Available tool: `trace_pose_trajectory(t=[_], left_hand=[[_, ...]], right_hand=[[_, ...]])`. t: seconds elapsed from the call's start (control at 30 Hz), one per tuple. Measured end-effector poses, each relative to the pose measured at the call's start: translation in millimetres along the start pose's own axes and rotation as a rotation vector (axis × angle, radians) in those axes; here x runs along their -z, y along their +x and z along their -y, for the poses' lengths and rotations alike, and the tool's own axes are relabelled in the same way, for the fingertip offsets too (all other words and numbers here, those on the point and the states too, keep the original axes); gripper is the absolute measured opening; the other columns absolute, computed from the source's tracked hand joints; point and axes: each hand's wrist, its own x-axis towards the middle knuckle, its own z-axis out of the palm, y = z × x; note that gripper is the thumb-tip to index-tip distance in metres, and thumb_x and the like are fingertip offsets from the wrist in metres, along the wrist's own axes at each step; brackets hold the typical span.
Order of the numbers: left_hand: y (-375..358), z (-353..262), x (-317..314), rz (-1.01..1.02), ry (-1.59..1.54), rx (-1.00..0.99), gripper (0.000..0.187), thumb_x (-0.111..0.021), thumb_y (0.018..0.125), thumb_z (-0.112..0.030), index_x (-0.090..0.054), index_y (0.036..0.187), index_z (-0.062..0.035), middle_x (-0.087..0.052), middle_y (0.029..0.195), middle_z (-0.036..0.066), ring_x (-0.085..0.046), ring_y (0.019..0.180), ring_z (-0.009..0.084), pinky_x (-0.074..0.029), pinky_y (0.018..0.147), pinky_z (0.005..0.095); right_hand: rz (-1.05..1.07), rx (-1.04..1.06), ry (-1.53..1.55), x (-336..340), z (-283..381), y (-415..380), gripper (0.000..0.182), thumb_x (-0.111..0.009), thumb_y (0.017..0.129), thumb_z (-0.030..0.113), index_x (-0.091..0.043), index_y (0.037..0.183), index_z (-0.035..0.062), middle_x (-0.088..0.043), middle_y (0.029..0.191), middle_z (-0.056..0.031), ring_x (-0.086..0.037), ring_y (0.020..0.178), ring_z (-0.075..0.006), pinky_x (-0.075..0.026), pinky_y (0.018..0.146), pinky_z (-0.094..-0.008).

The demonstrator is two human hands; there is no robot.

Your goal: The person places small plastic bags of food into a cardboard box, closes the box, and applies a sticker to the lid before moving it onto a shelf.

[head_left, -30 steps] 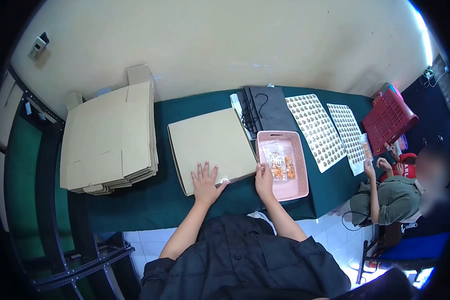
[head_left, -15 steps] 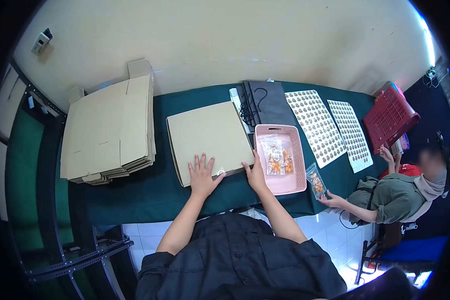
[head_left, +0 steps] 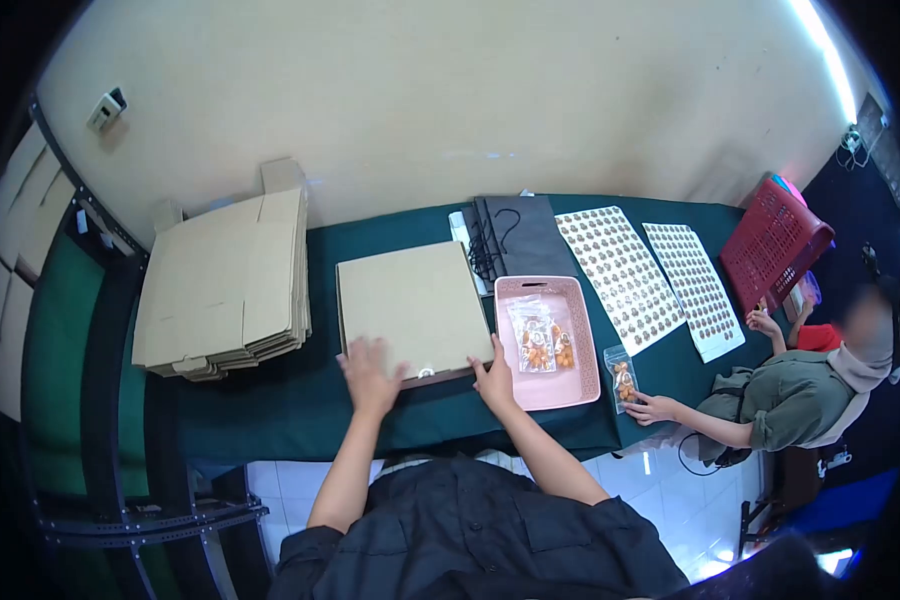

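A closed flat brown cardboard box [head_left: 410, 305] lies on the dark green tablecloth in front of me, with a small round whitish sticker [head_left: 426, 373] at its front edge. My left hand [head_left: 372, 380] is at the box's front left corner, fingers spread and slightly blurred. My right hand [head_left: 495, 382] grips the front right corner, thumb on the front side and fingers along the right side. Just right of that hand stands a pink plastic basket [head_left: 545, 397] holding clear zip bags [head_left: 536, 340] with orange-brown pieces inside.
Flattened cardboard boxes [head_left: 220, 285] are stacked at left. Black paper bags [head_left: 525, 235] and two sticker sheets [head_left: 620, 275] lie toward the wall. At right, a co-worker's hand [head_left: 654, 408] touches another zip bag [head_left: 621, 380] near a tilted maroon basket [head_left: 773, 245].
My left hand has slid left from the box's top to its front left corner. My right hand stays at the right corner. The camera view has tilted upward slightly.
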Motion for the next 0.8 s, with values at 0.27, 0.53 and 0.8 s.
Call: trace_pose_trajectory(t=[0.27, 0.53, 0.8], left_hand=[[-14.7, 70.1, -24.6, 0.161, -1.101, 0.471, 0.068, -0.062, 0.080, -0.023, -0.025, 0.132, -0.0013, -0.038, 0.128, 0.017, -0.037, 0.119, 0.0262, -0.030, 0.098, 0.0337], [-134.0, 66.4, 1.6, 0.175, -1.256, 0.629, 0.066, -0.059, 0.082, -0.016, -0.021, 0.134, -0.0058, -0.035, 0.132, 0.013, -0.034, 0.122, 0.0234, -0.026, 0.100, 0.0319], [-247.7, 39.9, 29.6, 0.318, -1.117, 1.116, 0.069, -0.066, 0.071, -0.037, -0.036, 0.127, -0.0103, -0.046, 0.124, 0.005, -0.043, 0.113, 0.0233, -0.037, 0.088, 0.0379]], right_hand=[[0.258, -0.180, 0.042, 23.1, 2.3, -53.8, 0.063, -0.049, 0.088, 0.019, -0.011, 0.138, 0.0141, -0.061, 0.072, -0.0154, -0.058, 0.046, -0.0184, -0.048, 0.044, -0.0289], [0.428, -0.165, 0.208, 67.9, -25.1, -119.5, 0.057, -0.052, 0.086, 0.024, -0.025, 0.133, 0.0071, -0.050, 0.118, -0.0210, -0.058, 0.048, -0.0151, -0.048, 0.045, -0.0255], [0.337, -0.177, 0.262, 91.6, -60.2, -160.4, 0.039, -0.053, 0.086, 0.031, -0.052, 0.118, 0.0081, -0.058, 0.060, -0.0064, -0.049, 0.044, -0.0072, -0.043, 0.044, -0.0236]])
